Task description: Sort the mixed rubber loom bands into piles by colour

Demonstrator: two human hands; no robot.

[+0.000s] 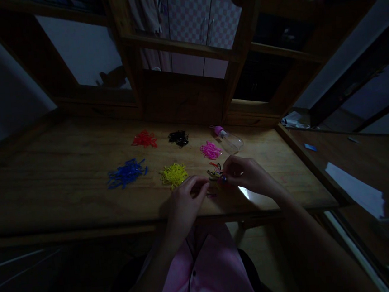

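Five small heaps of thin rubber bands lie on the wooden desk (64,175): a red heap (144,139), a black heap (179,138), a pink heap (210,150), a blue heap (126,173) and a yellow heap (173,174). Between my hands sits a small mixed-colour cluster of bands (215,173). My left hand (185,201) rests near the desk's front edge, fingers curled toward the cluster. My right hand (246,175) pinches at the cluster from the right. The dim light hides just what each fingertip grips.
A clear bottle with a pink cap (230,140) lies on its side behind the pink heap. Wooden shelf posts (128,56) rise along the back of the desk. A second surface (353,168) with papers adjoins on the right. My pink clothing (205,272) shows below.
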